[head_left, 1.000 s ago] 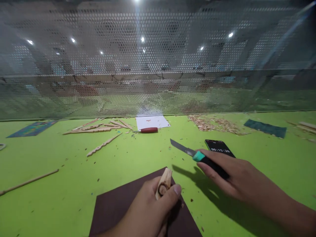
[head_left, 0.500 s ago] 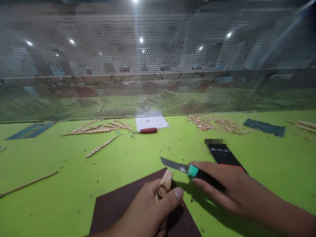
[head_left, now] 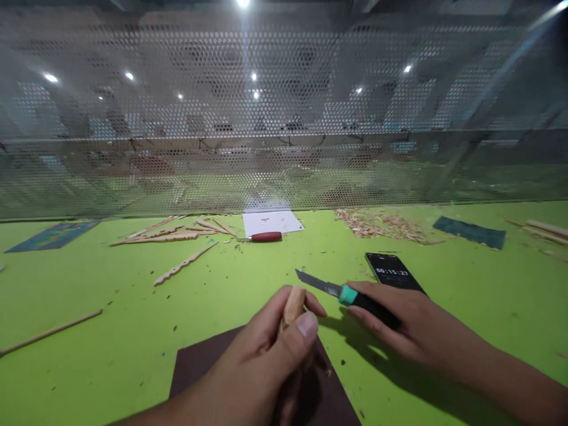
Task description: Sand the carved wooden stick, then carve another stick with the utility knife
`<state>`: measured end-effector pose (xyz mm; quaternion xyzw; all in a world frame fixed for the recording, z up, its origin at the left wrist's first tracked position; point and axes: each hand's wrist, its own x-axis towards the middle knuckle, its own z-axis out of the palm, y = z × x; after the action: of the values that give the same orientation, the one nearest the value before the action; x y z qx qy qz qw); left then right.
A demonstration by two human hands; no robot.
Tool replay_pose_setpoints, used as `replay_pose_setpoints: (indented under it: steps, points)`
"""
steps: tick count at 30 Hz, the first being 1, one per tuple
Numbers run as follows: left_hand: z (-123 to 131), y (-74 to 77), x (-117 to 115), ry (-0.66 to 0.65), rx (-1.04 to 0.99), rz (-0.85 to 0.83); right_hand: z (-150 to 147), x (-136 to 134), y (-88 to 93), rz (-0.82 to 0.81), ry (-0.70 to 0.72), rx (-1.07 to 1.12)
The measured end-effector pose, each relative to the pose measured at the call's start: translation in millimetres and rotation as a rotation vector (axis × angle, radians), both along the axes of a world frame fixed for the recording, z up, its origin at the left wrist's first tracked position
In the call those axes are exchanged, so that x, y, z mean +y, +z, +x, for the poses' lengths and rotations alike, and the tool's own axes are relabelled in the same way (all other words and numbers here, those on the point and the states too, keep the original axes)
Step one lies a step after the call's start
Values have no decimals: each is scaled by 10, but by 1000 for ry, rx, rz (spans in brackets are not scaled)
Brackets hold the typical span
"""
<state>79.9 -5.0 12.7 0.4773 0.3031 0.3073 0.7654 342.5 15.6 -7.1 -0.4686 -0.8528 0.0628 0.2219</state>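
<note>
My left hand [head_left: 275,349] is wrapped round a piece of carved wood [head_left: 294,305], whose pale end sticks up between thumb and fingers; the rest is mostly hidden by the hand. Beneath it lies a dark brown sheet [head_left: 199,361]. To the right, my right hand [head_left: 399,319] grips a utility knife [head_left: 348,295] with a black and teal handle. The blade is out and points left and away from me, a little beyond the wood and apart from it.
A phone [head_left: 393,272] showing a timer lies just past my right hand. Farther back are a red-handled tool [head_left: 266,236], white paper [head_left: 270,222], carved wooden sticks [head_left: 181,265], wood shavings [head_left: 381,226] and a dark green strip [head_left: 469,231]. A perforated screen [head_left: 284,118] stands behind.
My left hand has moved up and away from me with the wood, turning it so less of it shows. The knife has shifted slightly upward in view, still apart from the wood.
</note>
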Motion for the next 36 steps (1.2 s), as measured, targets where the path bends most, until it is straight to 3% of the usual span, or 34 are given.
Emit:
replay_pose_setpoints:
  steps: [5,8,14,19,22,26,28,32,36]
  points:
    - [-143,301,90,24,35,363,23,32,2,10,-37,17]
    - [-162,319,135,62,76,499,11,32,17,22,-46,31]
    - [-172,265,162,74,112,600,-17,24,48,29,-11,47]
    - [-139,304,146,131,145,578,-30,31,53,23,0,29]
    - [-107,319,106,194,159,467,-15,39,31,60,-36,3]
    - [-69,227,70,85,146,162,18,35,-2,188,-69,25]
    - [-54,131,78,33,168,99,16,16,-3,230,-35,60]
    - [-8,-37,107,32,201,127,-37,-54,16,215,95,106]
    - [56,-64,84,27,27,135,-108,-116,44,142,154,114]
